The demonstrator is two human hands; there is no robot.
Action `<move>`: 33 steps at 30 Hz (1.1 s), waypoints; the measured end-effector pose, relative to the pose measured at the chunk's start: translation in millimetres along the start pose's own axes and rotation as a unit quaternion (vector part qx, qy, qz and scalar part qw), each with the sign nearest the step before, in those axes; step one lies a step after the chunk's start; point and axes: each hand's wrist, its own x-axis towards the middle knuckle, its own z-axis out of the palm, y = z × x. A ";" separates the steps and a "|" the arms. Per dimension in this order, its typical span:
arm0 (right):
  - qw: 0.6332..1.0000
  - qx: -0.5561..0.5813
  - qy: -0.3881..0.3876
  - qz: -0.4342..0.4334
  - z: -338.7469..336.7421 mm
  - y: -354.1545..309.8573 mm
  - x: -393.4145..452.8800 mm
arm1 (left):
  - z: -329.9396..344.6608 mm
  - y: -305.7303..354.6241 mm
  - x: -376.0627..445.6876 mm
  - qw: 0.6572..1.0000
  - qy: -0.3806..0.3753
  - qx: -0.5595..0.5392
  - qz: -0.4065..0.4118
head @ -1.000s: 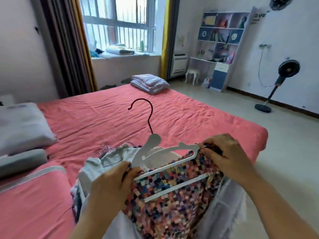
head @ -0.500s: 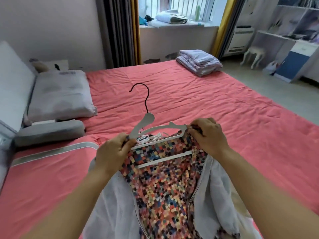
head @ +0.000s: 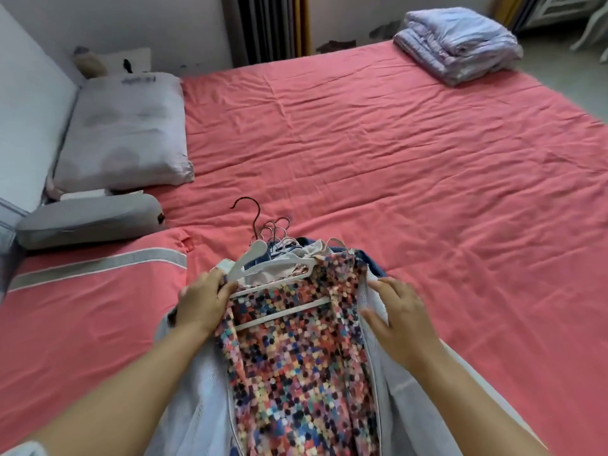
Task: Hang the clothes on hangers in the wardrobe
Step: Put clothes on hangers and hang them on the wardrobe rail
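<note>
Head view. The left hand [head: 204,299] grips the left shoulder of a white plastic hanger [head: 263,274], fingers curled over the hanger end and the garment edge. The right hand [head: 399,319] lies at about 3 o'clock of the hanger, fingers spread and nearly straight, resting on the pale lining of the garment and holding nothing. The two hands are apart, one on each side of the multicoloured checked garment [head: 296,373], which is draped over the hanger's two white crossbars and runs down toward 6 o'clock between the forearms; its pale outer fabric [head: 197,399] spreads to either side. The hanger's dark hook [head: 251,213] points toward 11 o'clock. Just behind the hanger, at 12 o'clock, lies a small pile of further hangers and clothes [head: 296,250], their metal hooks bunched together; how many cannot be told. All rest on a bed with a coral-red sheet [head: 394,159]. At 10 o'clock lie a grey pillow [head: 125,133] and a grey bolster [head: 88,220]; at 1 o'clock, near the far corner of the bed, a folded lilac blanket [head: 457,44]. Dark curtains [head: 263,28] hang at 12 o'clock.
</note>
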 end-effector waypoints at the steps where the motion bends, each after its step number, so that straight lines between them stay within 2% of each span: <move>1: 1.000 0.010 -0.006 0.001 3.9 4.9 -1.7 | 7.4 -2.7 3.0 0.998 -0.016 0.045 -0.029; 3: 1.000 0.026 -0.010 0.012 10.9 14.1 -6.0 | 19.9 -4.0 3.0 0.991 -0.051 0.103 -0.066; 5: 0.999 0.042 -0.020 0.025 12.0 15.9 -9.2 | 27.1 -1.0 -2.5 0.992 -0.060 0.092 -0.067; 8: 0.997 0.063 -0.025 0.036 12.6 14.1 -12.5 | 27.8 9.1 -20.0 0.996 -0.062 0.045 -0.043; 13: 0.993 0.108 -0.015 0.050 1.0 0.4 -27.3 | 4.5 38.2 -63.2 0.993 -0.106 -0.051 0.012; 18: 0.988 0.125 0.005 0.086 -19.8 -25.1 -69.8 | -28.0 59.1 -109.6 0.985 -0.137 -0.056 0.090; 28: 0.985 0.098 0.076 0.121 -48.1 -87.8 -225.1 | -63.0 47.7 -236.0 0.955 -0.136 -0.044 0.262; 33: 0.969 0.103 0.112 0.193 -53.4 -123.8 -337.8 | -68.2 28.6 -303.2 0.923 -0.169 -0.025 0.344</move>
